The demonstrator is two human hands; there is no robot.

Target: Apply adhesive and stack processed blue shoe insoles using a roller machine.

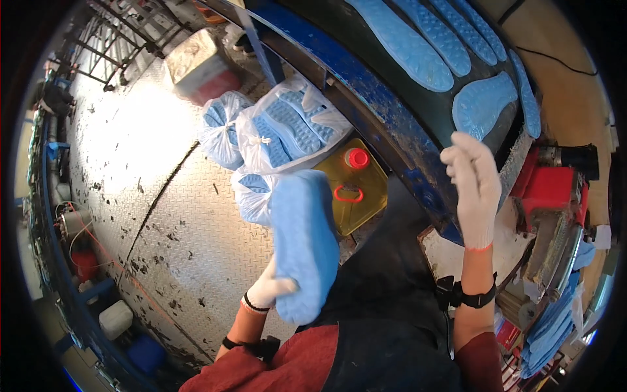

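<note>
My left hand (269,289), in a white knit glove, is closed on the lower end of a thick stack of light blue shoe soles (302,245), held upright in front of my dark apron. The fingers behind the stack are hidden; the thumb lies over its near side. My right hand (473,186), gloved too, is raised at the edge of a dark conveyor belt (418,104) with fingers stretched and nothing in them. Its fingertips are close to a blue shoe sole (484,103) on the belt; I cannot tell whether they touch. Several more soles (411,49) lie farther along.
Clear plastic bags of blue soles (287,127) sit on the metal plate floor (176,261) beside the blue machine frame (392,111). A yellow canister (346,196) with a red cap stands near them. At right are a red machine part (555,189) and stacked blue sheets (548,333).
</note>
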